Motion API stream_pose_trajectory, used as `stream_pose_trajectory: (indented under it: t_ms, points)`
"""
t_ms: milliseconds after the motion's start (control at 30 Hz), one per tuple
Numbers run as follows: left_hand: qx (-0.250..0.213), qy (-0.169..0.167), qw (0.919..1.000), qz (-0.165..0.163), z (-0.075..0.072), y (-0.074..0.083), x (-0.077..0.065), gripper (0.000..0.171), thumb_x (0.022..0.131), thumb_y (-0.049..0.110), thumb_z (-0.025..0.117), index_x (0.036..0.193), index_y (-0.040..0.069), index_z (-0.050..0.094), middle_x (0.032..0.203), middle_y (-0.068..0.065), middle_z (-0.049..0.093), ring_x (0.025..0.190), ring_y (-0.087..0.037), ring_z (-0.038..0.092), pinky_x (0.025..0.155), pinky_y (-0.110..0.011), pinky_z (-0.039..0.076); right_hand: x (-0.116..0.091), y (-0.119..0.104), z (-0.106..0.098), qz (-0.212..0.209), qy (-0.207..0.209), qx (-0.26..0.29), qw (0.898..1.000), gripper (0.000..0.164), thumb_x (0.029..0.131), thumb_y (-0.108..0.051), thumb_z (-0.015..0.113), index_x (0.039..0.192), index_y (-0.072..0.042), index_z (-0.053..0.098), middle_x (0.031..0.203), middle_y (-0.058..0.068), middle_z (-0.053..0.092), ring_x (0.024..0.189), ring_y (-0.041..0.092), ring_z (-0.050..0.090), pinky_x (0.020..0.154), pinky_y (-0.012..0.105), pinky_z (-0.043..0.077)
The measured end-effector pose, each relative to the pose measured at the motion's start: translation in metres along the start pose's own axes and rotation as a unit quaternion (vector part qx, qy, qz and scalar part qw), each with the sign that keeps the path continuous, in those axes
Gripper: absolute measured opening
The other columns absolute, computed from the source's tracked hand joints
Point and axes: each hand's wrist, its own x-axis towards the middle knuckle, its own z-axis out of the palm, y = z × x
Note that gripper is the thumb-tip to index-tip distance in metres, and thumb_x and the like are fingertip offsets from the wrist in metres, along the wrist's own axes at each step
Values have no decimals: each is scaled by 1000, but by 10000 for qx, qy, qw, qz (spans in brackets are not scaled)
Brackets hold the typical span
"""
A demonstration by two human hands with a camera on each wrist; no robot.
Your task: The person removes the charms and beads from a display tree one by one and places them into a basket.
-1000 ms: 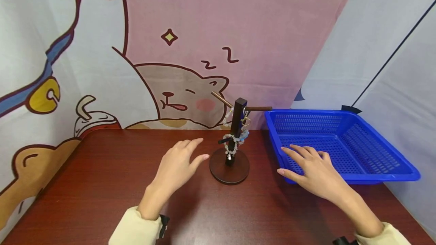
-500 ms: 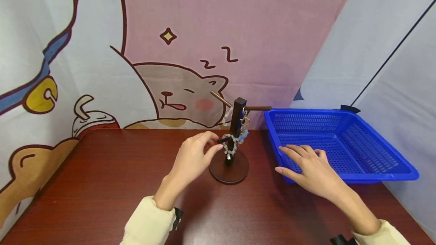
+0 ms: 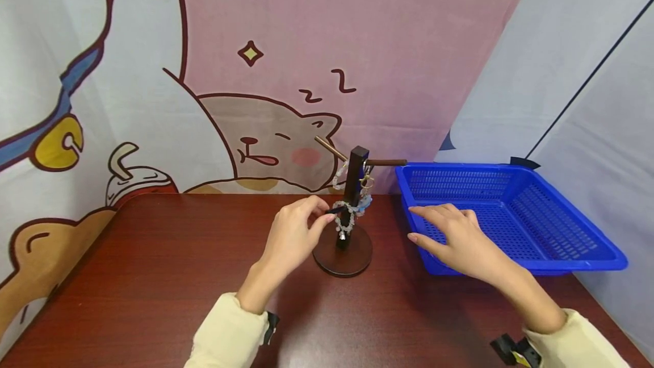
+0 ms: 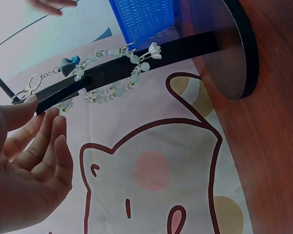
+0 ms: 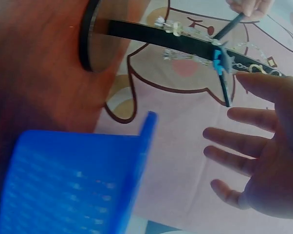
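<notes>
A dark wooden jewellery stand (image 3: 353,183) with a round base (image 3: 343,266) stands on the table, its pegs pointing different ways. My left hand (image 3: 292,230) pinches the tip of its low black peg (image 4: 64,95) between thumb and fingers. From that peg hangs a pale beaded bracelet (image 4: 100,56) with a white flower charm (image 4: 155,50). A blue and grey charm (image 5: 218,61) hangs on a chain beyond it, and another pale bracelet (image 3: 338,178) hangs higher up. My right hand (image 3: 462,240), fingers spread and holding nothing, hovers beside the basket's near left corner.
A blue plastic basket (image 3: 562,266) stands at the right of the brown table (image 3: 179,277). Close behind the table hangs a printed cloth (image 3: 409,44) with cartoon animals. An upper peg (image 3: 387,162) of the stand reaches toward the basket.
My left hand has moved right to the stand and closed thumb and fingers on the low peg. My right hand has shifted slightly left and up, staying spread.
</notes>
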Motion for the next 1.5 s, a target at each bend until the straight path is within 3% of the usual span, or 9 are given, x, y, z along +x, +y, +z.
stream_pose_trajectory:
  t_ms: [167, 300, 500, 833, 1233, 1500]
  points:
    - [9, 25, 10000, 22, 1, -1, 0, 11, 79, 15, 71, 83, 8, 64, 75, 1, 65, 61, -11, 54, 58, -29, 42, 15, -6, -13, -397, 237, 521, 9976, 33, 83, -15, 66, 113, -2, 61, 104, 11, 63, 99, 28, 54, 76, 50, 31]
    - [-13, 11, 10000, 20, 1, -1, 0, 10, 79, 14, 71, 83, 8, 64, 75, 1, 65, 61, -11, 53, 57, -29, 41, 29, -9, -18, -600, 379, 843, 9939, 25, 81, -8, 67, 106, -4, 64, 91, 2, 66, 89, 21, 58, 75, 43, 41]
    - [-248, -95, 9996, -107, 0, -1, 0, 9, 79, 13, 70, 83, 8, 64, 75, 1, 65, 62, -12, 53, 59, -29, 42, 51, -12, -20, -214, 69, 1300, 9913, 17, 86, -11, 63, 102, -8, 65, 83, -3, 64, 82, 14, 57, 74, 38, 44]
    - [-736, -91, 9970, -231, 1, -3, 0, 8, 79, 10, 71, 82, 8, 64, 76, 0, 66, 66, -12, 58, 62, -28, 46, 77, -12, -11, 143, -174, 1868, 9821, 17, 86, -9, 62, 102, -6, 66, 87, 3, 66, 83, 16, 58, 70, 34, 44]
    - [-1018, -122, 9939, -406, 2, -3, 0, 7, 80, 11, 70, 83, 7, 64, 76, 1, 66, 64, -12, 58, 62, -28, 46, 86, -19, -2, 317, -141, 2449, 9689, 10, 84, -16, 67, 90, -9, 68, 80, 0, 67, 74, 13, 58, 65, 26, 43]
    - [-1106, -22, 9930, -415, 4, -5, -2, 7, 80, 11, 70, 84, 9, 64, 73, 2, 65, 62, -11, 55, 59, -29, 45, 88, -20, -1, 431, -87, 2617, 9642, 9, 85, -8, 64, 90, -1, 67, 77, 4, 67, 66, 10, 56, 59, 23, 43]
